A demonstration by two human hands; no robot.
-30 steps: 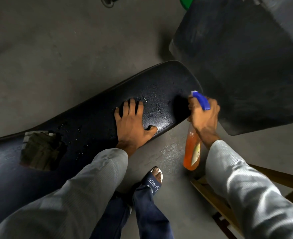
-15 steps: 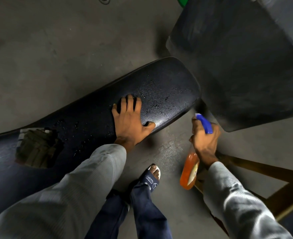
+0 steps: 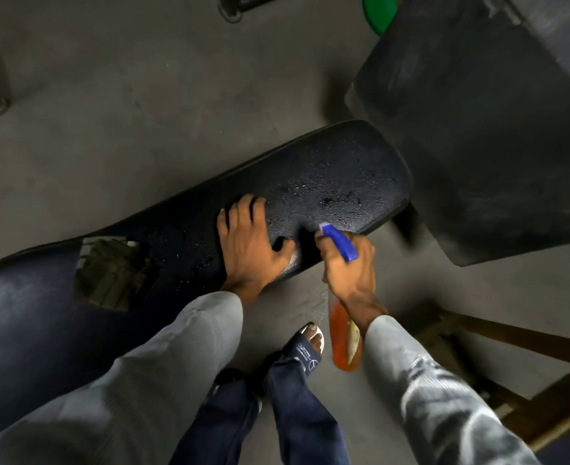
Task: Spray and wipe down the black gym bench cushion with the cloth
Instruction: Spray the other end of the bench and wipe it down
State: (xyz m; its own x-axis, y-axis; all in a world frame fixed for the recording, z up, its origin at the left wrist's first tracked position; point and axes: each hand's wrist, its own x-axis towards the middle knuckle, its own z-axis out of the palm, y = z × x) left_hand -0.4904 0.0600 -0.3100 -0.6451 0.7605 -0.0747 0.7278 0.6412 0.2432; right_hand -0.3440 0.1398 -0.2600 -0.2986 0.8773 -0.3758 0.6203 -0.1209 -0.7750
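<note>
The black bench cushion [image 3: 337, 182] runs from lower left to upper right, its right end speckled with wet droplets. My left hand [image 3: 248, 245] lies flat on it, fingers spread, holding nothing. My right hand [image 3: 349, 266] grips a spray bottle [image 3: 344, 344] of orange liquid with a blue nozzle, the nozzle right at the cushion's near edge. A torn patch [image 3: 112, 273] showing greenish padding sits on the cushion's left part. No cloth is visible.
A second dark padded bench part [image 3: 478, 129] rises at the upper right. A wooden frame [image 3: 512, 364] lies at the lower right. My sandalled foot [image 3: 307, 347] stands on the grey concrete floor below the cushion. A green object [image 3: 377, 11] peeks in at the top.
My right hand has brought the spray bottle up and left from beside the cushion to its near edge. My left hand has stayed flat on the cushion.
</note>
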